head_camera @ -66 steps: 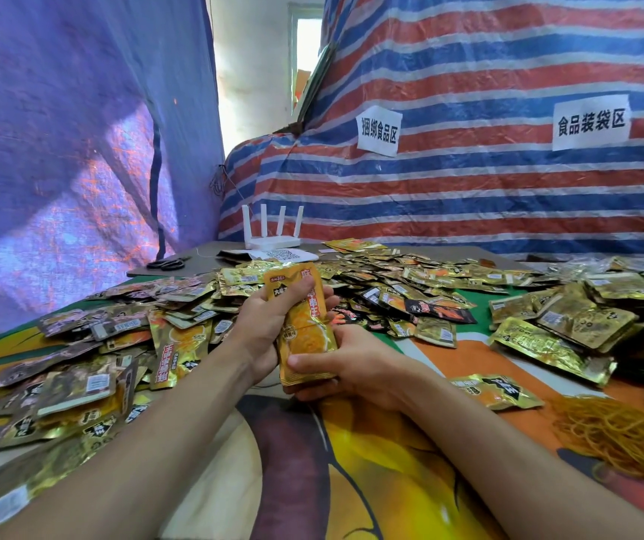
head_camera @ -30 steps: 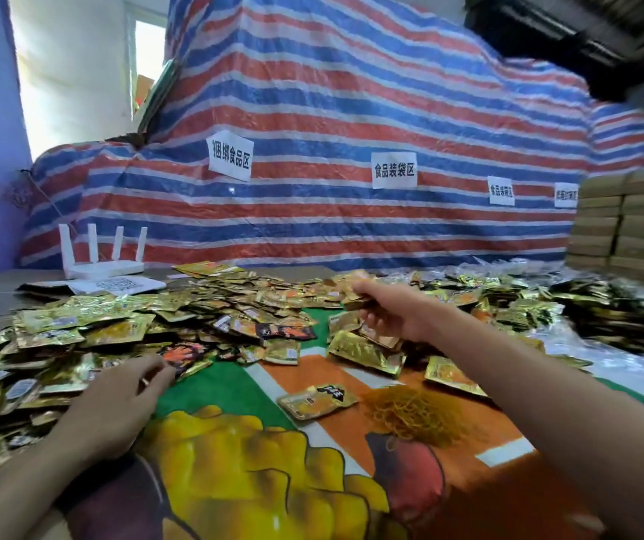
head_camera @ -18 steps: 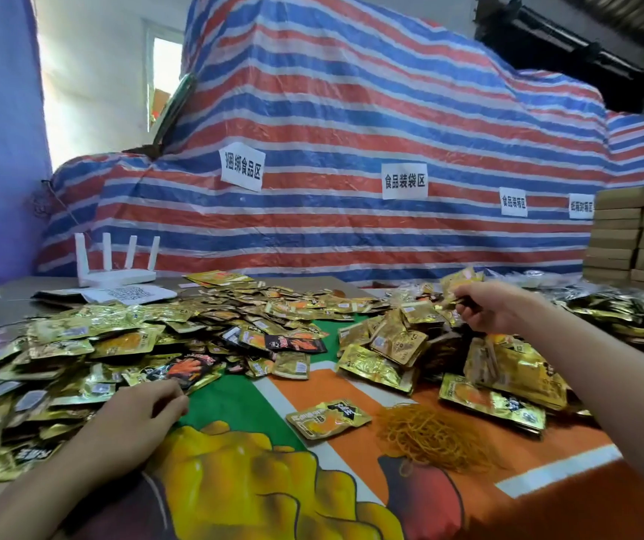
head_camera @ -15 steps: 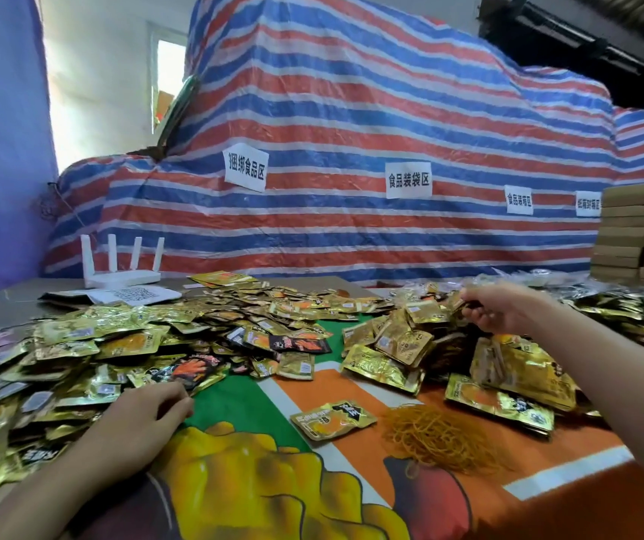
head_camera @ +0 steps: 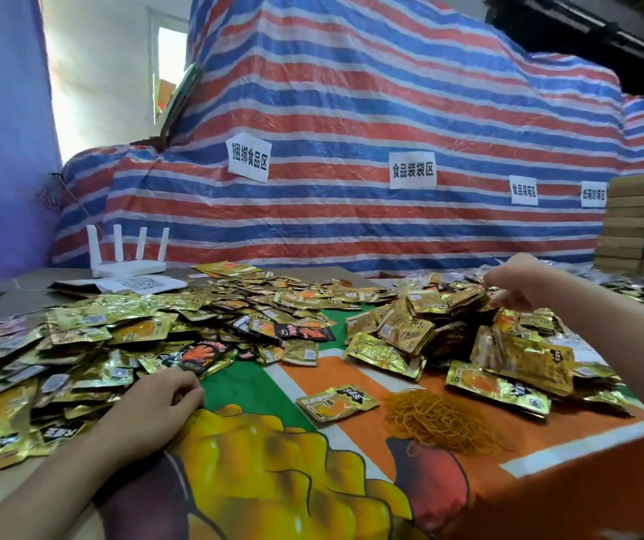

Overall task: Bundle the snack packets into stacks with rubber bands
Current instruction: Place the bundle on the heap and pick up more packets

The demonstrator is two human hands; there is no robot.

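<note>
Four paper signs (head_camera: 412,170) are hanging on the big striped tarp (head_camera: 351,111) that is filling the back of my view, with tan boxes (head_camera: 639,228) stacking up at the far right edge. Below it the desk (head_camera: 273,454), under a printed orange, green and yellow cover, is carrying snack packets beyond my counting, lying in two masses: a broad flat spread of loose packets (head_camera: 90,344) on the left and a heaped pile (head_camera: 449,329) on the right. One single packet (head_camera: 336,402) is lying alone between them, just beside one tangle of rubber bands (head_camera: 443,420). One white router (head_camera: 127,259) with four antennas is standing at the far left on the desk, beside a sheet with a printed code (head_camera: 137,284).

Open room is showing in the near middle of the cover, from the green band down to the near edge; the desk's right edge is running close past the bands.

Both arms are reaching out bare. My left hand (head_camera: 152,407) is resting palm down at the inner edge of the left spread, fingers curling loosely, the grip holding nothing I can see. My right hand (head_camera: 519,280) is stretching far forward over the top of the right pile, fingers bending down into the packets; I cannot tell whether that grip is closing on one.
</note>
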